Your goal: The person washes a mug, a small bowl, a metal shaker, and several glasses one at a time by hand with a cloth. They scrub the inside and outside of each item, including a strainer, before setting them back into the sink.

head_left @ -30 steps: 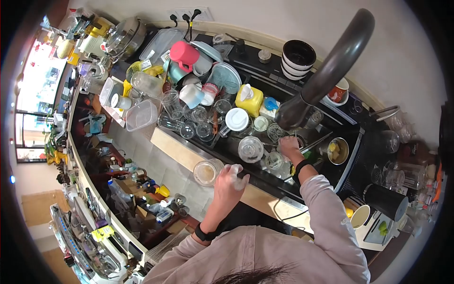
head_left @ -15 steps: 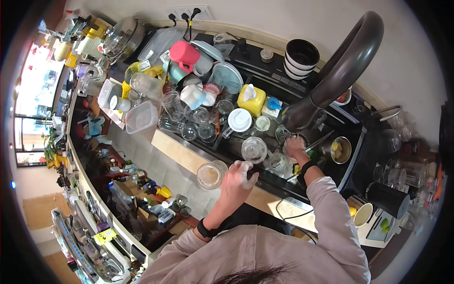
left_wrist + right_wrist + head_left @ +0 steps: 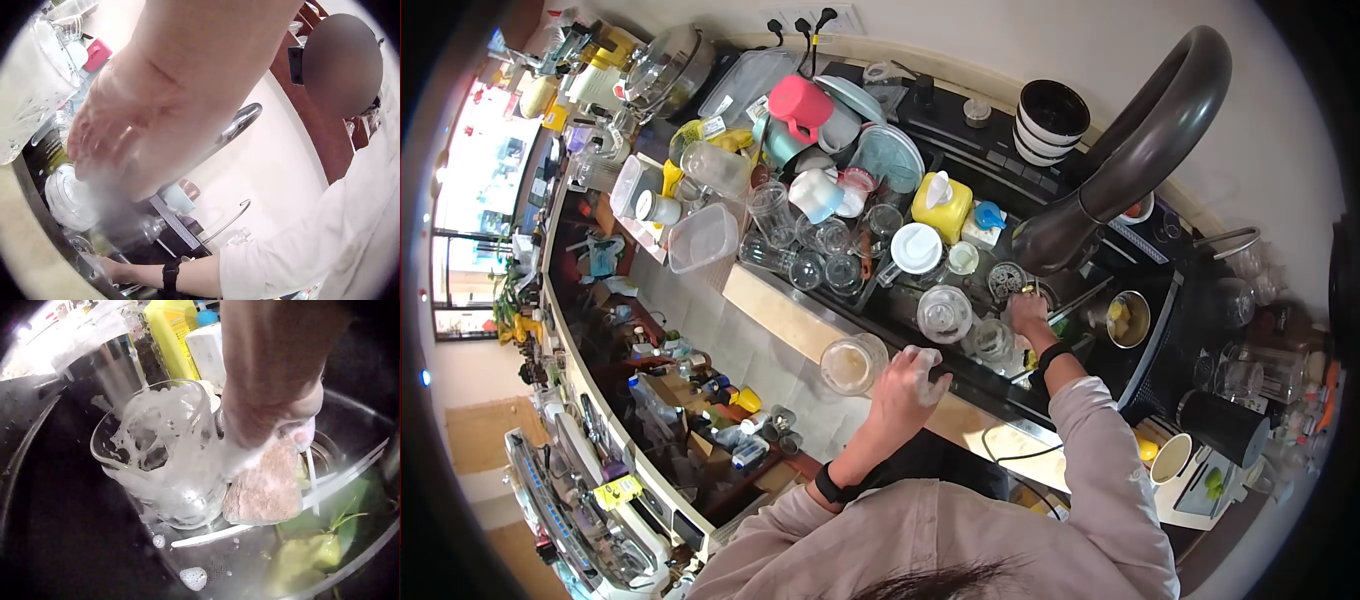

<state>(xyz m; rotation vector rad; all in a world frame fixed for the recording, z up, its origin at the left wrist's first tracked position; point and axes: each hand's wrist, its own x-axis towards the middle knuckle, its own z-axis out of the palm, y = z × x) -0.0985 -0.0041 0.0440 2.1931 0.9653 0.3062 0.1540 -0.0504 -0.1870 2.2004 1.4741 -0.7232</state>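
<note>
My right hand is down in the sink, its foamy fingers gripping a pinkish-brown sponge. Beside the sponge, in the right wrist view, stands a glass coated with suds. My left hand, foam on its fingers, hovers by the sink's front edge with its fingers loosely bent and nothing visible in them. A clear jar on the front ledge is just left of that hand. A lidded glass jar sits between the two hands at the sink, and a metal strainer lies behind the right hand.
A dark faucet arches over the sink. Left of it are a yellow bottle, a white-lidded jug and piled glassware. A metal bowl stands to the right. White straws and a yellow-green peel lie in the sink.
The head view has shifted slightly, putting the scene a little further right. Both hands keep nearly the same places, the right in the sink and the left beside the clear jar.
</note>
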